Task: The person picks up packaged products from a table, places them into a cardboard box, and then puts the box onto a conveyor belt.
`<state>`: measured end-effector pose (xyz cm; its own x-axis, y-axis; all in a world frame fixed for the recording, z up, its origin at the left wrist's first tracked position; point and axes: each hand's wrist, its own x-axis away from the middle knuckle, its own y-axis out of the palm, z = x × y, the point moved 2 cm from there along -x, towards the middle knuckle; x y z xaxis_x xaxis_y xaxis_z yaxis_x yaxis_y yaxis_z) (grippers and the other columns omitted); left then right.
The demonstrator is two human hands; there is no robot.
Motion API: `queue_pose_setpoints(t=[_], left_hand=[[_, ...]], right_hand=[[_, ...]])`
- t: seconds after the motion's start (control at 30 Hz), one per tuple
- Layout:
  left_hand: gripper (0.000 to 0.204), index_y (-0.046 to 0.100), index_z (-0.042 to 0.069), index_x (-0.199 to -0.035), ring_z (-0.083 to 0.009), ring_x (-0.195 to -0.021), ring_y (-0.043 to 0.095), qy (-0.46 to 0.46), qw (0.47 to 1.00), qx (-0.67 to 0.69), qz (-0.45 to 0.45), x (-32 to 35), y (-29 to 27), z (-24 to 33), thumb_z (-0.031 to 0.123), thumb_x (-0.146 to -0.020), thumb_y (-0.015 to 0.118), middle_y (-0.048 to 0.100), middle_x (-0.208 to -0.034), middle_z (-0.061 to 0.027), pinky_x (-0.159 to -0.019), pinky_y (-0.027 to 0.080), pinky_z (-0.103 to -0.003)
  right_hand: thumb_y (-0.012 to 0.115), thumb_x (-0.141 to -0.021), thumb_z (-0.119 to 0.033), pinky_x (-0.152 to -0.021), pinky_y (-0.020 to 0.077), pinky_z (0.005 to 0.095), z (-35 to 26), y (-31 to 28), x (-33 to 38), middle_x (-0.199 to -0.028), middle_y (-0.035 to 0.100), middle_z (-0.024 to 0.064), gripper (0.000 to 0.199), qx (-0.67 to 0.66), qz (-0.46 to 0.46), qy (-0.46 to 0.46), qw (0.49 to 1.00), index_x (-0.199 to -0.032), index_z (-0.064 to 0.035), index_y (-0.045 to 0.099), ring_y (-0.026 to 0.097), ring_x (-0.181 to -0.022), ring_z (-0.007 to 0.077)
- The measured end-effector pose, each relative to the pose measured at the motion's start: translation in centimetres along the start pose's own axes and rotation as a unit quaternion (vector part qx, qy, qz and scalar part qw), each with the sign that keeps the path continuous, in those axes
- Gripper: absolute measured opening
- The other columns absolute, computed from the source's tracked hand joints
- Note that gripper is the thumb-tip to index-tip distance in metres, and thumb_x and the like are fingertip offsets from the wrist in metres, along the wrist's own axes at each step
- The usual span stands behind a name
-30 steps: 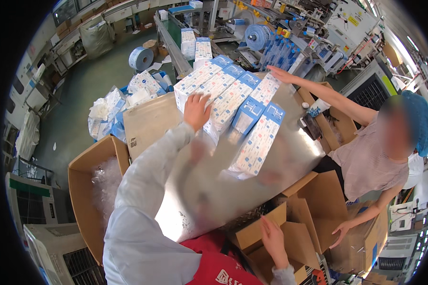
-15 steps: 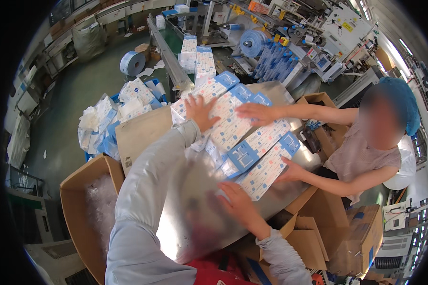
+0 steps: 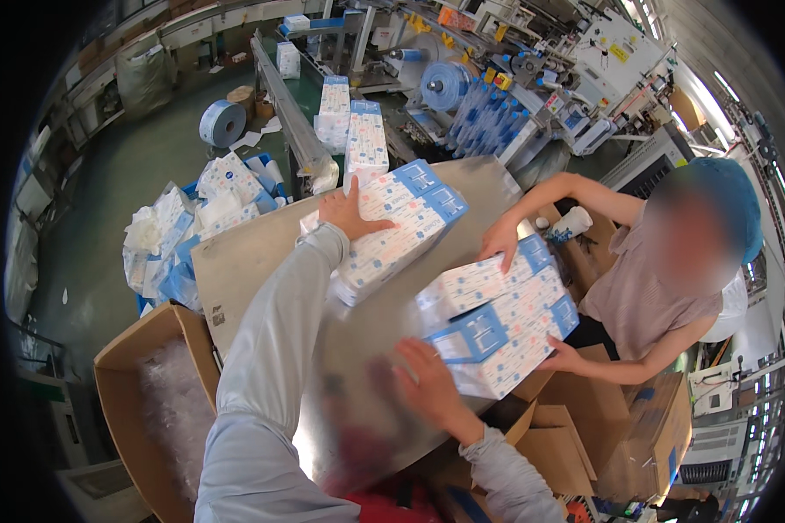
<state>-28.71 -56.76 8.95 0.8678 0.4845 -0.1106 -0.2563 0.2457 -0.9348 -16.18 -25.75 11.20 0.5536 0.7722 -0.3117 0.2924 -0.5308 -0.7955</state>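
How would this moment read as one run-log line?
left hand: on packs; right hand: empty, above table; co-worker's hands: on other packs

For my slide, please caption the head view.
Left hand on packs, right hand open above a metal table, co-worker's hands on more packs.

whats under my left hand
Under your left hand are long, patterned white packs with blue far ends, lying on the metal table. The pack surface right beneath the hand is covered, and so is the table under the packs.
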Motion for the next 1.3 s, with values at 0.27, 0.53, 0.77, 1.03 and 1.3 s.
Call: queue_pose_setpoints(t=[0.27,0.53,0.77,1.03,1.3], left_hand=[[0.106,0.032,0.012,-0.148,-0.0385,-0.109,0.050,0.209,0.971,0.079,-0.089,7.1,-2.6,-4.5,0.068,-0.067,0.069,0.055,-0.113,-0.0204,-0.094,0.038,-0.047],[0.102,0.028,0.010,-0.149,-0.0384,-0.104,0.053,0.263,0.964,-0.002,-0.038,9.2,-0.9,0.6,0.045,-0.065,0.074,0.057,-0.114,-0.0194,-0.091,0.041,-0.046],[0.089,0.042,0.001,-0.137,-0.0408,-0.112,0.053,0.284,0.941,0.131,-0.128,17.5,-2.1,-0.1,0.033,-0.063,0.079,0.055,-0.120,-0.0245,-0.097,0.042,-0.045],[0.088,0.045,0.000,-0.131,-0.0391,-0.113,0.052,0.161,0.982,-0.034,-0.090,20.7,-2.8,1.9,0.036,-0.060,0.082,0.055,-0.117,-0.0218,-0.094,0.044,-0.046],[0.081,0.047,0.000,-0.127,-0.0348,-0.106,0.053,0.316,0.893,0.319,-0.035,27.5,-4.7,12.3,0.015,-0.059,0.087,0.054,-0.110,-0.0169,-0.091,0.043,-0.040]], right_hand=[[0.082,-0.063,-0.025,-0.114,0.0142,0.0573,0.2,-4.7,-5.2,-0.155,0.015,0.0215,0.104,0.150,-0.088,-0.083,0.981,-0.149,-0.0090,0.026,0.014,-0.143,0.0414],[0.087,-0.049,-0.038,-0.117,0.0103,0.0550,2.3,4.4,-0.5,-0.154,0.020,0.0224,0.123,0.227,0.021,-0.103,0.968,-0.150,-0.0098,0.023,0.013,-0.144,0.0392],[0.083,-0.055,-0.051,-0.117,0.0053,0.0538,-0.4,0.4,-0.9,-0.156,0.015,0.0204,0.121,0.171,-0.145,-0.147,0.963,-0.151,-0.0115,0.021,0.009,-0.146,0.0372],[0.065,-0.066,-0.005,-0.096,0.0348,0.0459,-2.3,-2.1,5.9,-0.102,0.051,0.0094,0.082,0.122,0.001,-0.180,0.976,-0.144,-0.0181,0.042,0.051,-0.101,0.0273],[0.082,-0.071,-0.024,-0.100,0.0363,0.0454,-7.4,-19.8,31.5,-0.130,0.048,0.0196,0.077,0.024,0.411,0.227,0.883,-0.135,-0.0059,0.044,0.042,-0.124,0.0333]])
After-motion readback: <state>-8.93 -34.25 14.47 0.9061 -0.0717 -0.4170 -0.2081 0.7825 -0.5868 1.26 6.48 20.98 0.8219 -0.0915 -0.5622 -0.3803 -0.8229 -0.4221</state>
